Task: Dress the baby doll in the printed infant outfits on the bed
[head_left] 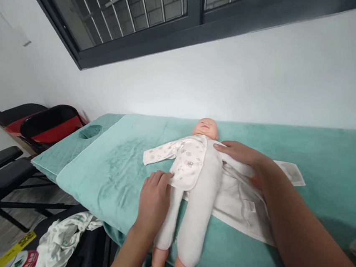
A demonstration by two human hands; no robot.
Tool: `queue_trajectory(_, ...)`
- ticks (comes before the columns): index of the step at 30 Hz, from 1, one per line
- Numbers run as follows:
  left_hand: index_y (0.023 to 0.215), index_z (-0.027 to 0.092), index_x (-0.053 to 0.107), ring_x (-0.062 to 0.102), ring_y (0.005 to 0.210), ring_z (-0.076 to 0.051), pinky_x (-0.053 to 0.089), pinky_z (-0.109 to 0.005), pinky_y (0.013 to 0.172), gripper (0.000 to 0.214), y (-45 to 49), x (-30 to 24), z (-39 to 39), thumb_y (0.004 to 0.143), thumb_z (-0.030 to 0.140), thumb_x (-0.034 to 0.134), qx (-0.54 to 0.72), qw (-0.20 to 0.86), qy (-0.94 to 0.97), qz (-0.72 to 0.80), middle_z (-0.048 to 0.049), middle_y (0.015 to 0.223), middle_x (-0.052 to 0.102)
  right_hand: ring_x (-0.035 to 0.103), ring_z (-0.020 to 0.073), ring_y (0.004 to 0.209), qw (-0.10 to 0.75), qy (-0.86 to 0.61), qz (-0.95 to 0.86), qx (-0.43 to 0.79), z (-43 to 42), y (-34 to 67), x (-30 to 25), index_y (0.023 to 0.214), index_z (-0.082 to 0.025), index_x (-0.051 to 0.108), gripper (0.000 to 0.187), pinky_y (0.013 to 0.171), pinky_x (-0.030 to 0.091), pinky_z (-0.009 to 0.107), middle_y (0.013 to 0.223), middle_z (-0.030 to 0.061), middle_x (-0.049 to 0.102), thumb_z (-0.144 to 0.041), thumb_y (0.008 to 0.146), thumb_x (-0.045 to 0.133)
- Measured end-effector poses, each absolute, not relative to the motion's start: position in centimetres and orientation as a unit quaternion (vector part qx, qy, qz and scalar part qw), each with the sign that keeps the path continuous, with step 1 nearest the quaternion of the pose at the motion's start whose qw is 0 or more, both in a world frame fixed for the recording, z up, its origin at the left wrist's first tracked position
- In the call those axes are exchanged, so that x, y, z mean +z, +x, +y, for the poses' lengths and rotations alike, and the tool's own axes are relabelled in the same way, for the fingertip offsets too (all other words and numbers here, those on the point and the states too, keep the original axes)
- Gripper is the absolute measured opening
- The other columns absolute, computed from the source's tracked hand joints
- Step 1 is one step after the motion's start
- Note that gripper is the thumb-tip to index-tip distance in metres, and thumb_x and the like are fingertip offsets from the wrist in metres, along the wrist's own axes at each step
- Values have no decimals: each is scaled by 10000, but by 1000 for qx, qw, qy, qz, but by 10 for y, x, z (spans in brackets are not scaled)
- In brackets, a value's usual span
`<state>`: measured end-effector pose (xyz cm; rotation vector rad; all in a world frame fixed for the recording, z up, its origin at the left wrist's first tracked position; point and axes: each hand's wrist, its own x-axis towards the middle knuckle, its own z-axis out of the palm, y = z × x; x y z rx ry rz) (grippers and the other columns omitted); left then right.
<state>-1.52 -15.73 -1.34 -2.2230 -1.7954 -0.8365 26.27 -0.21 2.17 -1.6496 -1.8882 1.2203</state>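
Observation:
A baby doll (199, 190) in a white bodysuit with long legs lies on its back, its bare feet towards me. A white printed baby shirt (188, 159) covers one side of its chest and one arm. The shirt's other half (238, 203) is spread open on the bed, inside up with a label showing, partly under the doll. My left hand (155, 196) has its fingers closed on the shirt's lower edge. At the doll's uncovered shoulder, my right hand (239, 152) grips with the thumb on the front; its other fingers are mostly hidden.
The doll lies on a teal padded bed (105, 165) with a face hole at its left end, against a white wall. Black chairs (51, 124) stand at the left. A crumpled white cloth (62, 241) and a red-and-white package (23, 264) lie at the lower left.

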Motion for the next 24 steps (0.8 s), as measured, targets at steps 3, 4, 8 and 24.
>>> queue_trajectory(3, 1040, 206, 555, 577, 803, -218, 486, -349, 684, 256, -17, -15, -164, 892, 54, 411, -314, 89, -759, -564, -51, 879, 619, 594, 344, 1148, 201, -579, -678, 404, 0, 256, 22, 1154, -212, 663, 673, 948, 455, 381, 1301, 82, 630, -752, 771, 541)
queue_trajectory(4, 1046, 209, 549, 576, 803, -213, 486, -344, 684, 247, -18, -17, -168, 901, 63, 411, -324, 83, -760, -558, -51, 882, 617, 597, 339, 1140, 207, -578, -683, 395, 1, 253, 21, 1158, -207, 657, 673, 940, 455, 375, 1297, 83, 632, -748, 774, 541)
queue_trajectory(8, 1043, 215, 543, 567, 795, -204, 479, -333, 673, 207, -21, -22, -179, 908, 97, 441, -341, 54, -755, -558, -43, 856, 609, 592, 331, 1139, 210, -574, -696, 376, 3, 243, 17, 1177, -200, 642, 694, 933, 451, 367, 1296, 79, 632, -756, 781, 518)
queue_trajectory(24, 934, 208, 606, 577, 864, -179, 462, -331, 796, 197, 47, 31, -120, 977, 253, 419, -320, -39, -837, -442, -33, 905, 666, 656, 367, 1001, 132, -608, -706, 338, -11, 324, 38, 1029, -253, 735, 615, 871, 507, 437, 1071, 92, 726, -732, 649, 676)
